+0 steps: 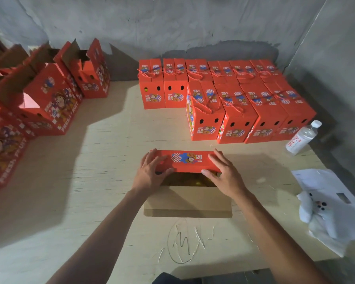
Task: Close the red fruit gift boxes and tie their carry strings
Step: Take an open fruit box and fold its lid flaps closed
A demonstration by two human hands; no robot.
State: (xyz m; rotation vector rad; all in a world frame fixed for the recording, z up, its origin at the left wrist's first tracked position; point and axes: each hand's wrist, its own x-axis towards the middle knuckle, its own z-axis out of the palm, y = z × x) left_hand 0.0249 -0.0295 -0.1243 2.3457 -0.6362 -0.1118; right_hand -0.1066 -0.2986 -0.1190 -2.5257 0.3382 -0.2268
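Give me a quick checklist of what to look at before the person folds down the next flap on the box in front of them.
1. Far red flap folded over the opening: ok, both hands rest on it.
2. Left hand and right hand placed at opposite ends of the flap: ok.
3. Near brown flap free to fold: ok, it lies open toward the person.
4. Contents below the rim: cannot tell, the opening is dark.
5. Carry string ready on this box: cannot tell, none shows.
6. Room beside the finished boxes: ok, bare table lies to their left.
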